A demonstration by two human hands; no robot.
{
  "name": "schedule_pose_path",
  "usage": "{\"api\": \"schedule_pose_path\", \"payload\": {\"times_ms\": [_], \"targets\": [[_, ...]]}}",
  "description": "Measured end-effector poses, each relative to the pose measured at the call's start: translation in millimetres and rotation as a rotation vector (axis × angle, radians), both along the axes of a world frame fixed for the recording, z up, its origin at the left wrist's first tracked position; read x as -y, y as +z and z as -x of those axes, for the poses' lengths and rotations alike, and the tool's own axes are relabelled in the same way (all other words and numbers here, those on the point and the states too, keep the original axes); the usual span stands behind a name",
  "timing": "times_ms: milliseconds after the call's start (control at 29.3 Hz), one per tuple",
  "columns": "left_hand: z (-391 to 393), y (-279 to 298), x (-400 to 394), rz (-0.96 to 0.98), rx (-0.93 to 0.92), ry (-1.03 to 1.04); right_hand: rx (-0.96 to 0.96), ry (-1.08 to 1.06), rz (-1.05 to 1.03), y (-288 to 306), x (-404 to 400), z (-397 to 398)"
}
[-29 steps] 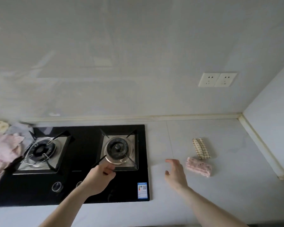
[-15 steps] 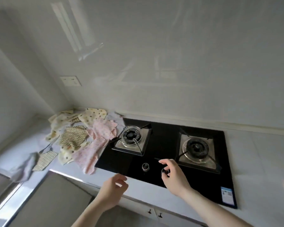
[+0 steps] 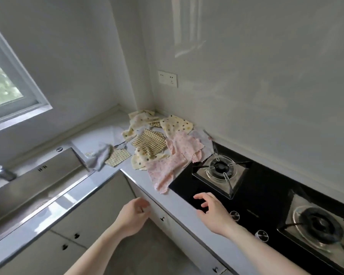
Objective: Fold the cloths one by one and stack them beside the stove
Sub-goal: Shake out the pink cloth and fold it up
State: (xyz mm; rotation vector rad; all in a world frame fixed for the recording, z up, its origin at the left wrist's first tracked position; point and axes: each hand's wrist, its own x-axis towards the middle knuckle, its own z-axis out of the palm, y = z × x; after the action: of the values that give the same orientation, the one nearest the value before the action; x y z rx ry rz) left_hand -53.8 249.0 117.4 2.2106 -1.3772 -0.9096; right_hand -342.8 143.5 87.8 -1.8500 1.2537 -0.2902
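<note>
Window point(image 3: 6, 84): seen at the upper left of the frame.
Sink point(image 3: 28, 181): a steel basin is set into the counter at the left.
Cloths point(image 3: 157, 143): an unfolded heap is spread on the counter corner at centre, a pink cloth point(image 3: 167, 167) draped over the stove's left edge.
Left hand point(image 3: 132, 216): held low at centre, fingers loosely curled, nothing gripped.
Right hand point(image 3: 213, 212): fingers spread and empty, held over the stove's front.
Stove point(image 3: 266, 197): a black two-burner hob is seen at the right.
</note>
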Motion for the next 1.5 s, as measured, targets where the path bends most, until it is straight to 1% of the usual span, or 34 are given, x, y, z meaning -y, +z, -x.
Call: {"api": "schedule_pose_path", "payload": {"times_ms": [68, 171, 308, 444, 649, 752, 820, 923, 1025, 1128, 1196, 1230, 1264, 1333, 1401, 1435, 1469, 1504], "targets": [[-20.6, -0.4, -4.9, 0.006, -0.014, 0.07, -0.028, 0.087, 0.014, -5.4, 20.2, -33.2], [-50.7, -1.2, -7.2, 0.009, -0.02, 0.145, -0.049, 0.182, -0.006, -8.4, 24.6, -78.4], [-78.5, -3.1, 16.9, -0.024, 0.001, 0.11, -0.014, 0.225, -0.016, -9.8, 26.4, -112.0], [-101.3, -7.3, 69.4, -0.04, 0.049, -0.007, -0.034, 0.165, -0.022, -10.7, 47.1, -123.5], [-135.7, -28.1, 151.1, -0.074, 0.042, -0.228, -0.053, -0.092, -0.035, -28.8, 74.8, -150.6], [-163.0, -41.2, 180.1, -0.095, 0.074, -0.347, -0.132, -0.168, -0.047, -39.9, 74.5, -174.7], [-205.3, -71.7, 205.7, -0.152, 0.098, -0.459, -0.2, -0.22, -0.032, -65.5, 83.6, -216.4], [-205.1, -86.1, 223.0, -0.13, 0.185, -0.575, -0.28, -0.234, -0.007, -76.9, 85.1, -229.9], [-191.8, -118.2, 244.7, -0.009, 0.215, -0.711, -0.379, -0.181, 0.077, -99.0, 95.5, -238.9], [-178.5, -138.0, 257.8, 0.064, 0.277, -0.8, -0.418, -0.125, 0.151, -124.4, 94.3, -229.0], [-181.3, -155.4, 264.3, 0.079, 0.332, -0.862, -0.47, -0.106, 0.254, -143.8, 92.9, -219.5], [-182.0, -167.2, 268.6, 0.099, 0.341, -0.879, -0.437, -0.107, 0.321, -159.4, 97.7, -217.0], [-183.7, -177.4, 267.6, 0.172, 0.313, -0.86, -0.385, -0.113, 0.37, -165.9, 98.8, -220.7], [-176.6, -210.1, 258.2, 0.392, 0.214, -0.731, -0.302, -0.15, 0.587, -191.2, 96.3, -228.9], [-180.5, -226.6, 260.9, 0.536, 0.126, -0.628, -0.181, -0.17, 0.596, -198.6, 104.7, -234.2], [-176.5, -242.0, 256.0, 0.654, 0.174, -0.597, -0.169, -0.173, 0.693, -216.3, 101.3, -232.2], [-173.2, -255.8, 252.9, 0.7, 0.232, -0.595, -0.215, -0.186, 0.783, -228.4, 98.4, -228.6], [-175.8, -253.4, 259.9, 0.704, 0.234, -0.59, -0.195, -0.168, 0.798, -227.9, 105.4, -226.8]]}}
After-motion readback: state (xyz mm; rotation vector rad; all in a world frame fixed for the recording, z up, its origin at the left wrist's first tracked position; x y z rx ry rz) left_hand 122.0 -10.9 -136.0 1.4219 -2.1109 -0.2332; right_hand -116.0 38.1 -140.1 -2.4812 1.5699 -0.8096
